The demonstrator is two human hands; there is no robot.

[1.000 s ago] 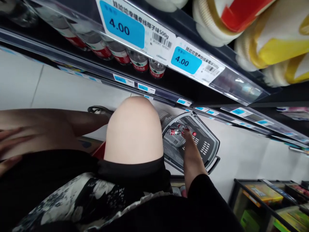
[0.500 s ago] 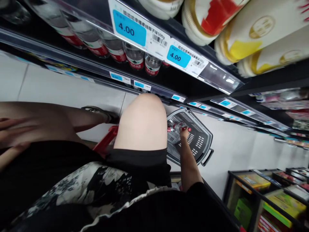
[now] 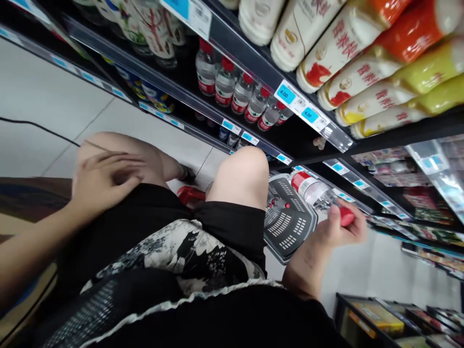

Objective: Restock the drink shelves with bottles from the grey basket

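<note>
My right hand (image 3: 342,224) grips a clear water bottle (image 3: 314,192) by its red cap and neck. The bottle, with a red and white label, is tilted above the right side of a dark grey shopping basket (image 3: 290,244) and overlaps the shelf edge behind it. Inside the basket, on the floor beyond my right knee, lies another red-capped bottle (image 3: 278,203), partly hidden by that knee. My left hand (image 3: 105,176) rests open on my left thigh, fingers spread out, holding nothing.
Several red-capped water bottles (image 3: 241,93) stand on the shelf ahead. Above them, the upper shelf (image 3: 250,53) carries white drink bottles (image 3: 326,46) and price tags. At lower right stands a black display rack (image 3: 340,314). A red object (image 3: 190,195) shows between my legs.
My right hand has risen out of the basket and moved right, with a bottle in it. My left hand has come further into view on my thigh. The view has shifted.
</note>
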